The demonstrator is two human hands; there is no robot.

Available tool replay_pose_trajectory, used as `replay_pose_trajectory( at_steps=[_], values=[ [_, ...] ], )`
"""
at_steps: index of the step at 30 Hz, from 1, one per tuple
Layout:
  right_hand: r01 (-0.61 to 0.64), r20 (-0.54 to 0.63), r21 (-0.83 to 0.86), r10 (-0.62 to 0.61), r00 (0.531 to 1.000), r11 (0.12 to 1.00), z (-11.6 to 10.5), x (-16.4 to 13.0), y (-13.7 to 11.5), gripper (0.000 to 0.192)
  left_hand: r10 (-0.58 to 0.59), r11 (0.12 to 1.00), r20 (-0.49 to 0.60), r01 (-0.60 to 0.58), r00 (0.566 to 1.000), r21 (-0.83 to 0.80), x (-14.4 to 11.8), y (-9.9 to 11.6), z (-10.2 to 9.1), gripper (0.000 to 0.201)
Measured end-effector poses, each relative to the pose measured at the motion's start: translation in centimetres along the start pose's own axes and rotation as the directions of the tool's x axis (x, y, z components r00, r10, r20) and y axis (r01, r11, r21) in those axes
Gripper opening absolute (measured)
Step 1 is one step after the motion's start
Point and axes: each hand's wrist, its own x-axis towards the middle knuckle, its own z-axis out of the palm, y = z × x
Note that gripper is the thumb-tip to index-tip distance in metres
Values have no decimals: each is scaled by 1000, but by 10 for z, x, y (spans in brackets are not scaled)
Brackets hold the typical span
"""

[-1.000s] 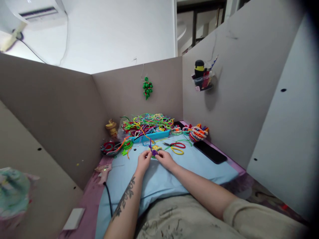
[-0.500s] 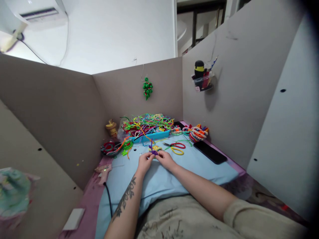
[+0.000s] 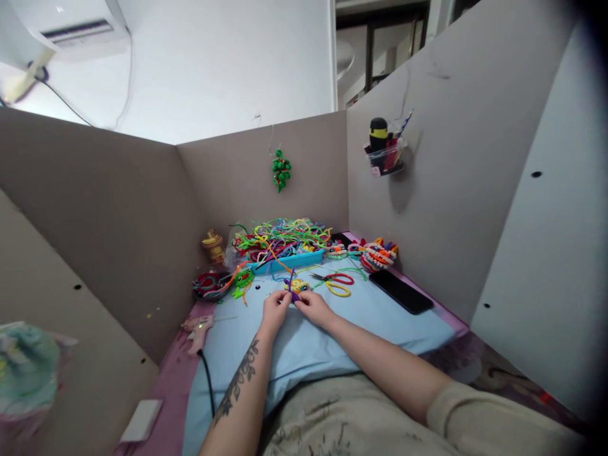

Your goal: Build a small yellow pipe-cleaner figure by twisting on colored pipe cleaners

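A purple cord (image 3: 294, 295), bunched into a small knot-like piece, is pinched between my two hands above the blue cloth. My left hand (image 3: 275, 310) grips its left side with closed fingertips, and my right hand (image 3: 313, 308) pinches the right side. One loose purple end sticks up from between them. Just behind my fingers lies a yellow cord piece (image 3: 300, 285), partly hidden. Red-and-yellow-handled scissors (image 3: 338, 279) rest to the right of it. A green cord figure (image 3: 244, 278) lies to the left.
Behind stands a blue tray (image 3: 304, 259) heaped with colourful cords. A black phone (image 3: 401, 292) lies at right, near striped cord figures (image 3: 379, 255). At left are a pink glue gun (image 3: 200, 330) with a black cable and a dark bowl (image 3: 211, 288). Grey panels surround the table.
Both hands stay in almost the same place with the purple cord. Its upright loose end leans slightly more to the right, and the fingers have shifted a little.
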Motion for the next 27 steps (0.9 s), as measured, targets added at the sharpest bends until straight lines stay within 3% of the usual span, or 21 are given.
replay_pose_trajectory(
  at_steps=[4, 8, 18, 27],
  values=[
    [-3, -65, 139, 12, 998, 990, 2, -1, 0, 8, -24, 996, 14, 25, 1000, -87, 2, 1, -1, 22],
    [21, -102, 243, 4, 995, 970, 1, -3, -2, 19, -59, 979, 38, 65, 998, -191, 3, 2, -2, 23],
    [31, -112, 221, -6, 994, 975, 0, -4, 0, 16, -81, 954, 62, 95, 995, -283, 2, 2, -1, 23],
    [24, -80, 202, -8, 997, 979, 1, -4, 1, 15, -86, 957, 55, 98, 995, -273, 2, 1, 1, 23]
  ],
)
